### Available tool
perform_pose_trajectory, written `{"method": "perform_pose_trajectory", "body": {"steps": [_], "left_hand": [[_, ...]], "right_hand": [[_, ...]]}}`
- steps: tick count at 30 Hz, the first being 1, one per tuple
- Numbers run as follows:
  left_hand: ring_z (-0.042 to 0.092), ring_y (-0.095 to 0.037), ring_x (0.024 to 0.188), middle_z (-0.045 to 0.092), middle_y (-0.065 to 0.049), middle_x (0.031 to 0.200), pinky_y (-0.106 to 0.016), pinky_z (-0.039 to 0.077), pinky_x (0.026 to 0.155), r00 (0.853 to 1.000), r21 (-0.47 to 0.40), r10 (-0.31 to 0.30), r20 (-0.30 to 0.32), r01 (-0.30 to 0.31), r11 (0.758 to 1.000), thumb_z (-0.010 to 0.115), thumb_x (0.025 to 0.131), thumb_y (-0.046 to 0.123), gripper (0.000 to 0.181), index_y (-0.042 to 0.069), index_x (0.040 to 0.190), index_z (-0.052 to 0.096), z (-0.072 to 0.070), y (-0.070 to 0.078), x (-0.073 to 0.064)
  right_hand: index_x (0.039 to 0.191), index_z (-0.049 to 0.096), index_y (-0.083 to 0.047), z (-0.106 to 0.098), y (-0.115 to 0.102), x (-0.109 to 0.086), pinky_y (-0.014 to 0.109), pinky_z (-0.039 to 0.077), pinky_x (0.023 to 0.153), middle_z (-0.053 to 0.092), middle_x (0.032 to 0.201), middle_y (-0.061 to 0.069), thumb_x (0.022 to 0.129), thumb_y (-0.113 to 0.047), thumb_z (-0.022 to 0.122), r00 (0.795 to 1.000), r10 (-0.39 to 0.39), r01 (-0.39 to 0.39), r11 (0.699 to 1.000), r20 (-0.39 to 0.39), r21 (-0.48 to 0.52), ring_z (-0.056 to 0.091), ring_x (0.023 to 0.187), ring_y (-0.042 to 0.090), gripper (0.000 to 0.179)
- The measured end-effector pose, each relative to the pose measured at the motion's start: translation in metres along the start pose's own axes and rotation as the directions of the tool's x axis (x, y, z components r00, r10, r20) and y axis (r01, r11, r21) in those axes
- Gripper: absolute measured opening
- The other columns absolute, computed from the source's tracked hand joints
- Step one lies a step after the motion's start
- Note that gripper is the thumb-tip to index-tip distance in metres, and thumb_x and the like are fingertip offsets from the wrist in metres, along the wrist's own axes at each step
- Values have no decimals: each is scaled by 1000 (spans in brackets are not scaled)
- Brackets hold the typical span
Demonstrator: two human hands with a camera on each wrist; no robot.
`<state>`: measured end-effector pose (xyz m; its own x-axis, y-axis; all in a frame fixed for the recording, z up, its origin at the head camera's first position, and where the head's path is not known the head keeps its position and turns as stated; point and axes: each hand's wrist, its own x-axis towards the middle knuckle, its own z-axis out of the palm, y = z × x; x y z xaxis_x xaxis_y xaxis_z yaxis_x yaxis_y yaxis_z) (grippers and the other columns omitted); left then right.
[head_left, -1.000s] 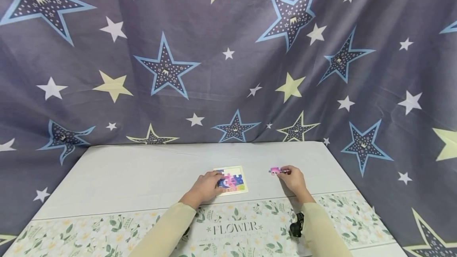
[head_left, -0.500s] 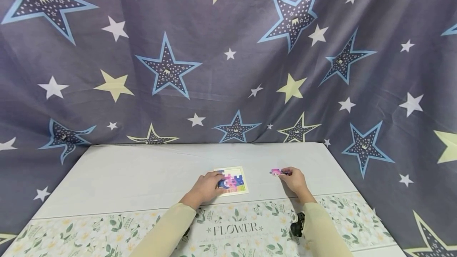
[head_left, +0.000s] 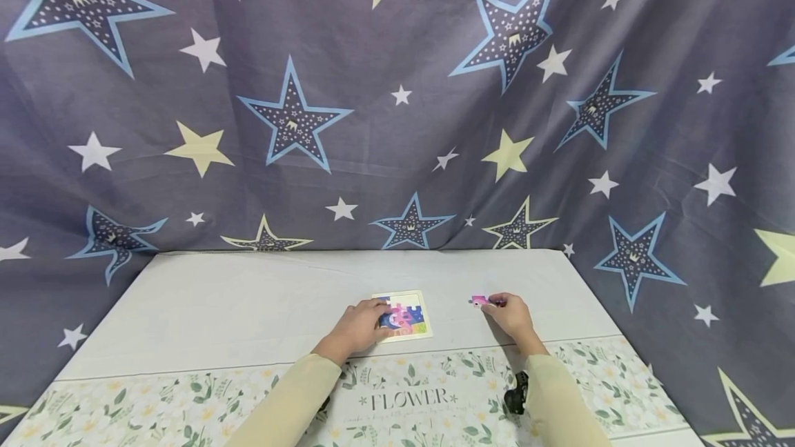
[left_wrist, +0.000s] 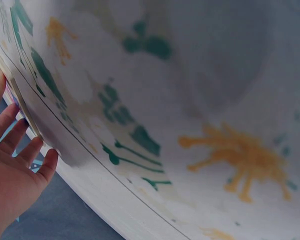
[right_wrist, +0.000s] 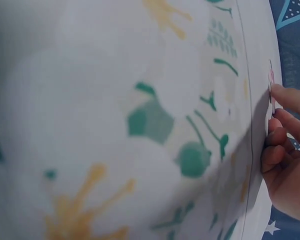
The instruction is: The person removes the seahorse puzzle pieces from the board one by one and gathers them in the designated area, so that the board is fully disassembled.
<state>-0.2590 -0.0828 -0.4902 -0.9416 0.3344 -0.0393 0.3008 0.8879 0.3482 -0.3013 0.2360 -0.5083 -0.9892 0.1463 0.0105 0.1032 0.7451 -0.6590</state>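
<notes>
A small jigsaw puzzle [head_left: 417, 317] in a pale, square frame lies on the table, showing pink, blue and green picture parts and a white area near its top. My left hand [head_left: 357, 326] rests over the puzzle's left side, its fingers loosely spread. In the left wrist view, the left hand [left_wrist: 17, 165] touches the frame's edge [left_wrist: 25, 107]. To the right, my right hand [head_left: 512, 314] pinches a pink puzzle piece [head_left: 478, 301] at or just above the table. The right wrist view shows the right hand [right_wrist: 290, 150] with the piece mostly hidden, seen edge-on.
The white table [head_left: 248, 309] has a floral printed band [head_left: 186, 399] with the word FLOWER along its near side. A dark star-patterned curtain [head_left: 348, 178] hangs behind and at the sides. A black device [head_left: 516, 393] sits at the right wrist.
My right hand with the pink puzzle piece has shifted very slightly, and the piece's tilt differs a little. The left hand stays on the puzzle.
</notes>
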Motion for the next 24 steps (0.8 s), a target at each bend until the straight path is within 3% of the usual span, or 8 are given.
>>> {"method": "perform_pose_trajectory", "body": {"steps": [24], "left_hand": [[42,-30,131,46,-12,140,-49,38,104,1000,0,22,-8,-22,1000,60,89,43,56,10,133,52,1,-3,0]], "right_hand": [[108,65,3,-1,-4,-4,48,49,83,66,101,20,84,-19,64,1000,-4,3,1000,-14,-24,61,91,31,33]]}}
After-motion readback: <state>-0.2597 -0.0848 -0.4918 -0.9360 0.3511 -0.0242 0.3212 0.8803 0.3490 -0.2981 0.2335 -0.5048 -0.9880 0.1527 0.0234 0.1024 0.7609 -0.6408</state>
